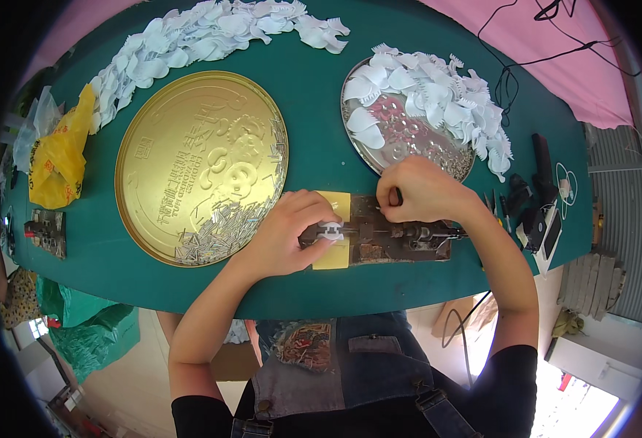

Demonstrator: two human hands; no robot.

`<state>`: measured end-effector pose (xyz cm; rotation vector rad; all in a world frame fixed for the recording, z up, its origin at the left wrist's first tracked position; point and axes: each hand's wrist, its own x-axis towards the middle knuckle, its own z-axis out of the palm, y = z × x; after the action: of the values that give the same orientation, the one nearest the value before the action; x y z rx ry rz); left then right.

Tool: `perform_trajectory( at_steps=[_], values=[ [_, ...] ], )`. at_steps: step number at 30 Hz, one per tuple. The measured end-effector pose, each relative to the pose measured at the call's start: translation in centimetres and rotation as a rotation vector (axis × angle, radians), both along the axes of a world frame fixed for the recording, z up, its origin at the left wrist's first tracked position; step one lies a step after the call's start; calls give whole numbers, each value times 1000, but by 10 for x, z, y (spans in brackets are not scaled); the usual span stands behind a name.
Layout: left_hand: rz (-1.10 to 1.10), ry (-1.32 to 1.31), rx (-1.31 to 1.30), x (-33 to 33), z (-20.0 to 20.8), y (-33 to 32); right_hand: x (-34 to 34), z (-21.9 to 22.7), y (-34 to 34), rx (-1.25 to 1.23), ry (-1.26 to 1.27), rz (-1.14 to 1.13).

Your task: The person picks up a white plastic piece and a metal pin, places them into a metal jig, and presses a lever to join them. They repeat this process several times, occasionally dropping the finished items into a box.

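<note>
My left hand [290, 232] pinches a small white plastic piece [330, 231] between thumb and fingers. That piece sits at the left end of a dark metal bench fixture [373, 252], over a yellow sheet [333, 259]. Above the fixture's right part, my right hand [425, 191] is closed in a fist. Something dark shows between its curled fingers and thumb, too little to name. Beside my left hand lies a round gold tray [182, 139], with many thin metal pins [222, 230] heaped along its near edge.
A round silver tray [390, 120] at the back right carries white comb-edged pieces [438, 91]. More white pieces [189, 36] line the table's far left edge. A yellow plastic bag [62, 160] and a small metal block [46, 233] are leftward; tools and cables [536, 212] lie right.
</note>
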<state>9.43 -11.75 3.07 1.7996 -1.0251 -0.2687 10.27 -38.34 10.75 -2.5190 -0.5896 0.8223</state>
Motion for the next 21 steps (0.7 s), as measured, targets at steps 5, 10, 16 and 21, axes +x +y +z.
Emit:
perform_trajectory(
  at_steps=[5, 10, 16, 21],
  values=[
    [-5, -6, 2, 0, 1, 1, -35, 18, 39, 393, -38, -233],
    [-8, 1, 1, 0, 2, 0, -38, 11, 49, 202, -202, -151],
    [15, -17, -34, -1, 1, 0, -33, 10, 52, 170, -234, -126],
    [8, -15, -18, 0, 2, -1, -29, 14, 53, 27, -191, -56]
  ],
)
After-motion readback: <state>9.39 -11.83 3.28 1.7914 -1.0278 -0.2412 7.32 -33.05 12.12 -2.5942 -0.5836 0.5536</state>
